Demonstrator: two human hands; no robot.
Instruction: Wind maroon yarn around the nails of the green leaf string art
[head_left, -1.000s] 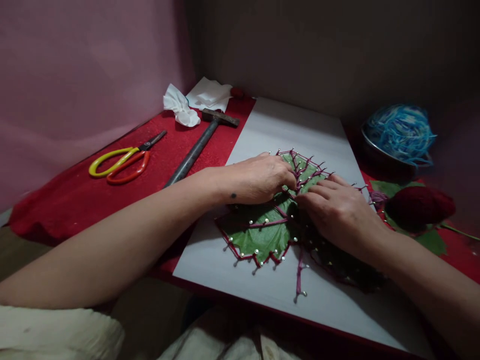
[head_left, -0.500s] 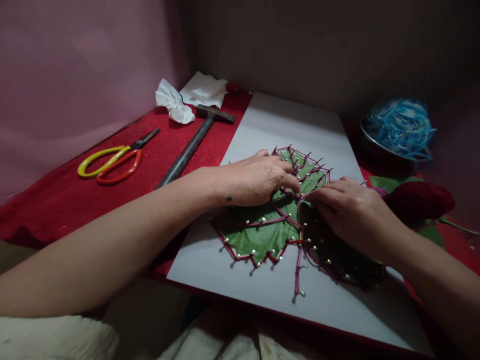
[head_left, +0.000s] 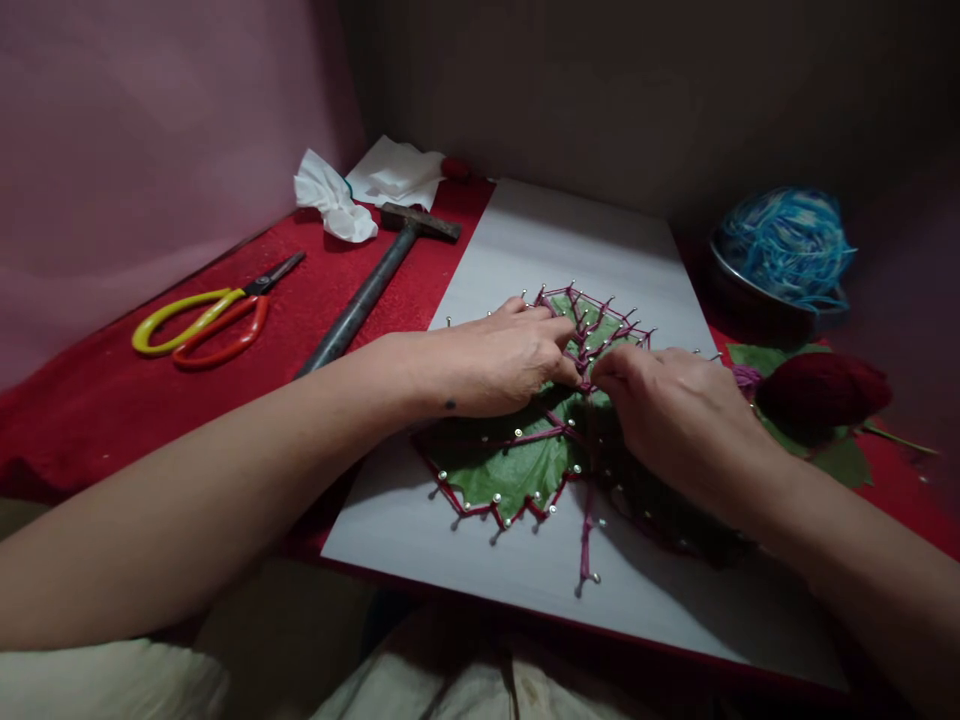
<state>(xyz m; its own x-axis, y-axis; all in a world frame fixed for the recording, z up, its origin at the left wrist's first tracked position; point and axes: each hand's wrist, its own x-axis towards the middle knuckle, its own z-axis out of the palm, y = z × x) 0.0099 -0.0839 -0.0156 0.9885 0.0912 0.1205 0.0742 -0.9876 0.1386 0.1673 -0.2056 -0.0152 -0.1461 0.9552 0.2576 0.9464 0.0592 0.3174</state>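
A large green leaf lies on a white board, ringed by several nails. Dark red yarn runs zigzag between the nails on its lower edge, and purple yarn traces the veins and stem. My left hand rests over the leaf's left side, fingers bent, tips at a nail near the middle; what they hold, if anything, is hidden. Just right of that nail, my right hand is closed in a pinch on the purple yarn. It covers and shades much of the leaf's right half.
On the red cloth to the left lie scissors, a hammer and crumpled white tissue. At right are a metal bowl of blue yarn, a dark red yarn ball and loose leaves. Walls border the back and left.
My right hand has moved left and closer to the middle nail, near my left fingertips. The left hand stays at the same place on the leaf. The whole view has shifted slightly.
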